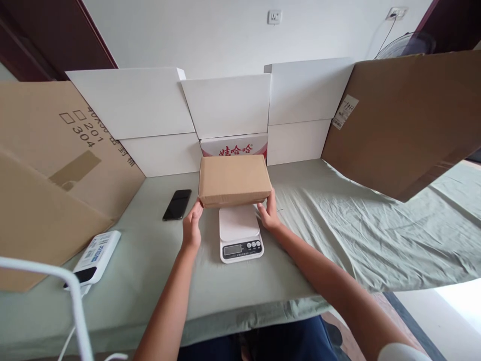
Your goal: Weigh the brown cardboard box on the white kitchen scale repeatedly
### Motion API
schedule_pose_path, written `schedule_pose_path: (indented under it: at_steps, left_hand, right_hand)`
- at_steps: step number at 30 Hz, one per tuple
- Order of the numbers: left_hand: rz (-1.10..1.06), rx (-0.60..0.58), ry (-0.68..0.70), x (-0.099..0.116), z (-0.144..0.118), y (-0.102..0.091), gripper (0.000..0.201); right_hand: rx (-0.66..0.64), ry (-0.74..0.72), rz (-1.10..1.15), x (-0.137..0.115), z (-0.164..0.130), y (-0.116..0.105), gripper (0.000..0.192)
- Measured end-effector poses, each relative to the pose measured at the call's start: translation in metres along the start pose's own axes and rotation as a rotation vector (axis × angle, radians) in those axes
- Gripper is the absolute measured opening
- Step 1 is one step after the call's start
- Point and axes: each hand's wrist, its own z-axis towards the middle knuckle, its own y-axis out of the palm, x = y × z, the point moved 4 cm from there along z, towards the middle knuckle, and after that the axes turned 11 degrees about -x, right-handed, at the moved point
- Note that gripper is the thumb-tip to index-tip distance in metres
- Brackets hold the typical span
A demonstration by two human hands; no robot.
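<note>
Between my two hands is a closed brown cardboard box [235, 175], gripped at its lower left and lower right near corners. My left hand [192, 223] presses on its left corner, and my right hand [269, 213] supports the right one with the thumb toward the underside. Directly below and nearer to me sits a white digital kitchen scale [240, 233], its display and buttons facing me. The box's near edge hangs over the back of the scale's plate. Whether the box's far side touches anything behind it is hidden.
A black phone [177, 204] lies left of the scale. Farther left are a white power bank [95, 255] with a cable and a white curved tube [71, 286]. White boxes [225, 105] line the back; large cartons stand at left [45, 175] and right [406, 120] on the green cloth [150, 281].
</note>
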Motion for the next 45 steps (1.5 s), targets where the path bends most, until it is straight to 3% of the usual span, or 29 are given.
schedule_pose_path:
  at_steps: [6,10,20,45]
  left_hand:
    - [-0.007,-0.083,-0.065,0.002,-0.051,-0.020,0.073]
    - [-0.038,-0.081,-0.089,-0.001,-0.069,-0.024,0.075]
    - [-0.050,0.081,-0.091,0.002,-0.067,-0.027,0.065]
    - [0.015,0.146,-0.030,0.003,-0.070,-0.029,0.057]
  right_hand:
    - [-0.169,0.047,0.027,-0.010,-0.027,-0.019,0.066]
    - [-0.214,0.117,0.046,-0.020,-0.040,-0.029,0.064]
    - [-0.212,0.165,0.079,-0.026,-0.043,-0.032,0.065]
    - [-0.191,0.183,0.079,-0.030,-0.041,-0.034,0.061]
